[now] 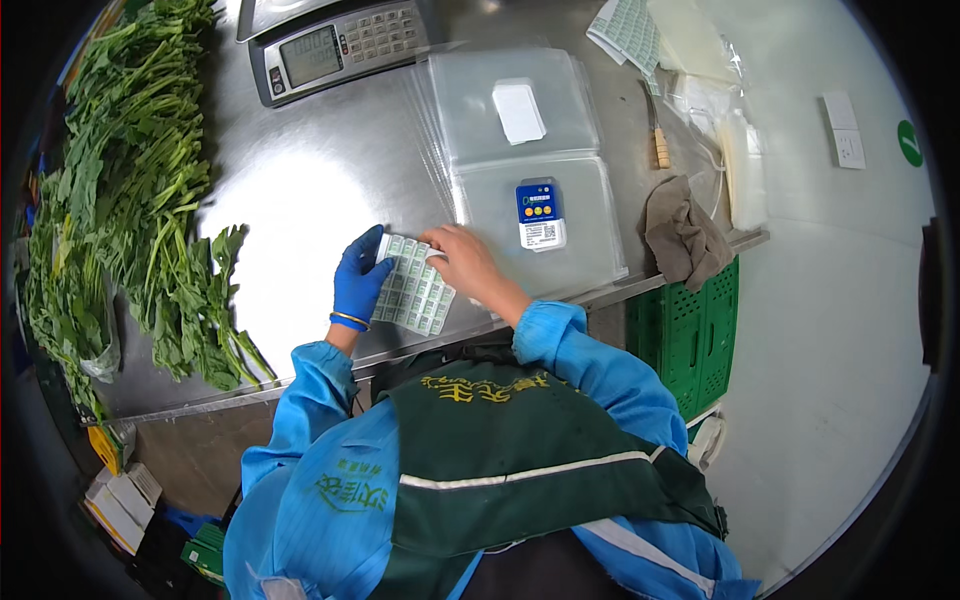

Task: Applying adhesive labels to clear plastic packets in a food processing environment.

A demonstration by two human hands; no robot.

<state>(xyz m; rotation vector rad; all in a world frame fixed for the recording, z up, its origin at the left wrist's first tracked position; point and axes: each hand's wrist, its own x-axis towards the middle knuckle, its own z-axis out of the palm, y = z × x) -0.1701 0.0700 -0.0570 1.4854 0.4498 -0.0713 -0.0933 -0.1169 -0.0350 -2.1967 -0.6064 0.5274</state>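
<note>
My left hand [360,281], in a blue glove, grips the left edge of a sheet of small green-and-white stickers [411,289] between thumb and fingers. At the sheet's upper right, the bare fingers of my right hand [469,262] pinch its edge. The sheet is tilted over the steel table [300,172] near its front edge. Just right of my hands lie stacked clear plastic bags [480,206]. A blue-and-white printed label [538,214] shows on the nearer bag, and a white label [518,112] on the farther one.
Leafy green stalks [139,150] are heaped along the left side. A digital scale [352,49] stands at the back. To the right are more sticker sheets [628,34], a wooden-handled blade [661,150], a brown cloth [684,229] and plastic packaging [742,176]. Green crates [701,337] stand below the table edge.
</note>
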